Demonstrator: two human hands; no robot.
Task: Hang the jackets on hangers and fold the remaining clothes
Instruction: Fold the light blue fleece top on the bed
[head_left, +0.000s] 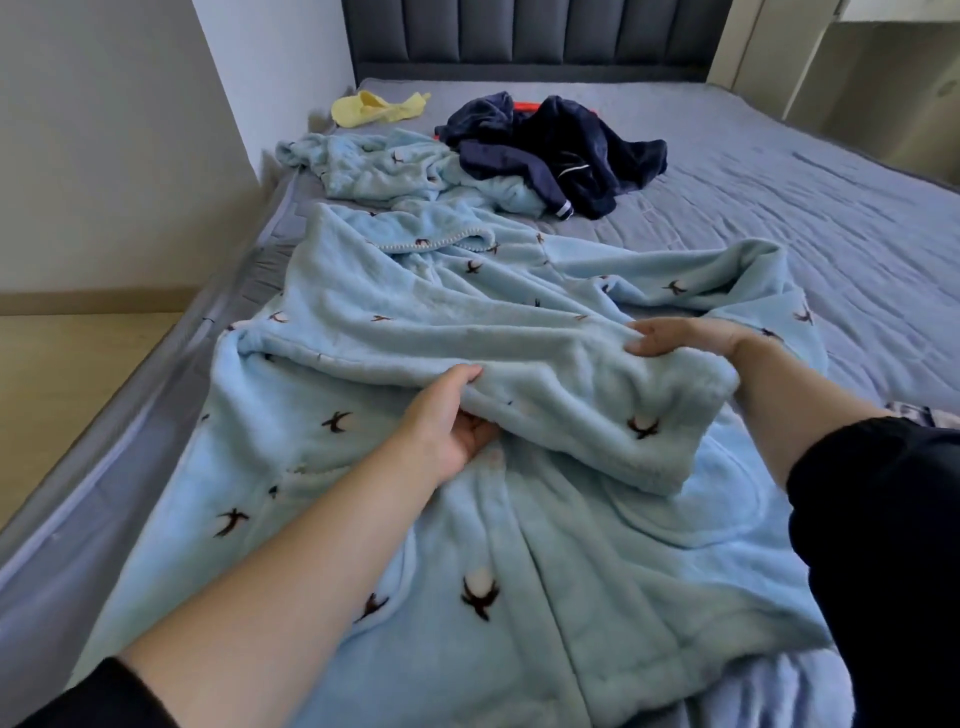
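A light blue fleece jacket (395, 322) with dark bird-like prints lies spread front-up across the bed. One sleeve (597, 410) is folded over its middle. My left hand (452, 415) pinches the sleeve's near edge, thumb on top and fingers under the fabric. My right hand (685, 338) grips the same sleeve's far edge near the cuff end. A second light blue fleece piece (374, 166) lies crumpled farther up the bed. A dark navy garment (561, 150) is heaped beside it, with a red hanger (527, 106) poking out behind. A yellow garment (371, 106) lies near the headboard.
The grey quilted mattress (831, 218) stretches bare to the right. A dark padded headboard (524, 41) stands at the far end. A white wall (130, 145) and wooden floor (62, 364) border the bed's left edge. Pale cabinets (872, 78) stand at the far right.
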